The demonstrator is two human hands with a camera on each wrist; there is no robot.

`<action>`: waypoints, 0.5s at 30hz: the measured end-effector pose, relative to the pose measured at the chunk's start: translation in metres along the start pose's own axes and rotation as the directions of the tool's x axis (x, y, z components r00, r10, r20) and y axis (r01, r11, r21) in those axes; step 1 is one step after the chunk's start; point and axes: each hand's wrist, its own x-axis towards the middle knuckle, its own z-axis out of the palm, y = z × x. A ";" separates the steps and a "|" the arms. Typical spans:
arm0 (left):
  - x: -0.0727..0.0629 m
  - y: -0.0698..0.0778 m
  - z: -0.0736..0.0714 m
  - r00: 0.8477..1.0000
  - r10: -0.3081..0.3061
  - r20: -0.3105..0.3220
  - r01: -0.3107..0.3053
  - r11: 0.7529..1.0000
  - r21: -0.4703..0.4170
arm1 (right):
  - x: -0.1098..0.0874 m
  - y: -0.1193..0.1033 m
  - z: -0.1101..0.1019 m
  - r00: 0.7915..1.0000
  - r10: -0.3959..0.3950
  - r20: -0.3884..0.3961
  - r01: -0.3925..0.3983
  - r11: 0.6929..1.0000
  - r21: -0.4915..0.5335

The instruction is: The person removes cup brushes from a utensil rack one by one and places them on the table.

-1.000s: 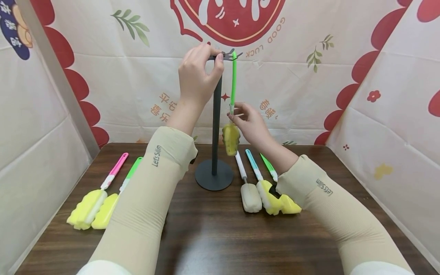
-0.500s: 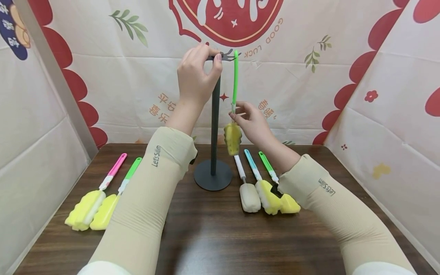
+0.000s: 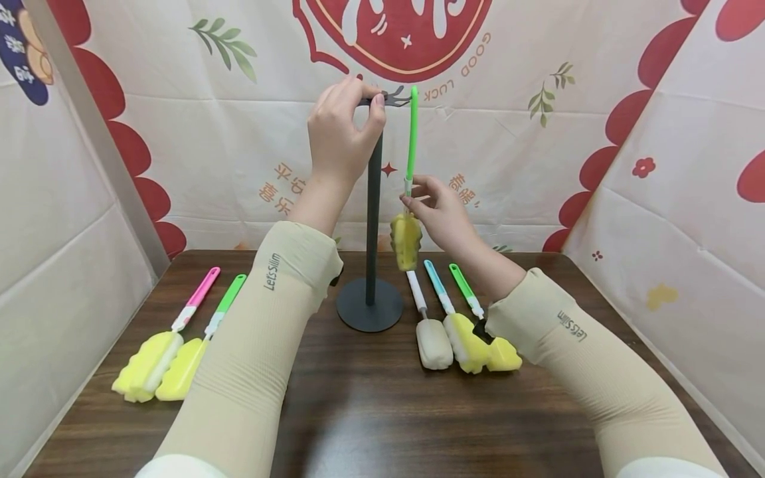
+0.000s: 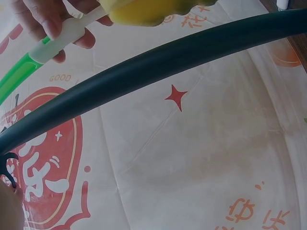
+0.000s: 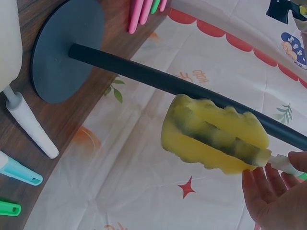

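In the head view my left hand (image 3: 345, 129) pinches the dark hook arm (image 3: 396, 98) at the top of an upright stand (image 3: 373, 226). My right hand (image 3: 439, 207) grips a bottle brush (image 3: 412, 143) by its white neck, between thumb and fingers. The brush hangs upside down: bright green handle up, yellow sponge head (image 5: 216, 136) below. Its handle tip is right at the outer end of the hook prongs. From the left wrist, the right-hand fingers (image 4: 50, 24) show around the white neck. The sponge overlaps the pole in the right wrist view.
On the right of the brown table (image 3: 370, 425) lie a white brush (image 3: 434, 342), a blue-handled brush (image 3: 439, 285) and a green-handled one (image 3: 466, 289). Pink (image 3: 196, 299) and green (image 3: 226, 304) handled sponge brushes lie at left, partly behind the left sleeve. Printed cloth hangs behind.
My right hand has shifted the green brush slightly right, its handle tip moving from between the hook prongs to their outer end. The left hand keeps its hold on the hook arm.
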 end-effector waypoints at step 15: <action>0.002 0.001 0.000 1.000 -0.026 -0.015 0.026 1.000 0.002 | 0.001 -0.006 -0.008 1.000 -0.008 -0.018 0.008 1.000 0.022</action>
